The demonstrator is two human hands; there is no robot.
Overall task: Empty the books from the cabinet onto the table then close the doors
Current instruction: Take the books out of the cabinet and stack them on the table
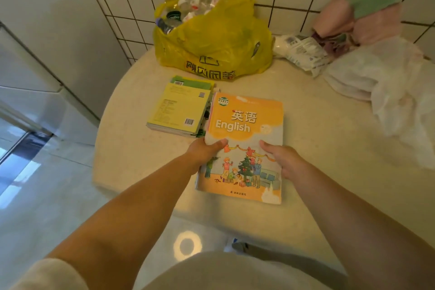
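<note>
Both hands grip an orange English book (244, 141) over the round bench (329, 148), left hand (204, 151) and right hand (284, 160) pinching opposite side edges. Its long axis runs away from the person, title end farthest, beside a stack of books (179, 108).

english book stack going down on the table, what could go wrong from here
1. The English book stack, held by the left hand and right hand, overlaps the right edge of the yellow-covered pile; set down like this it could sit tilted or nudge that pile.
2. The stack's near end is close to the table edge, so it may tip off if released there.
3. The yellow bag of bottles limits room to push the books back.
</note>
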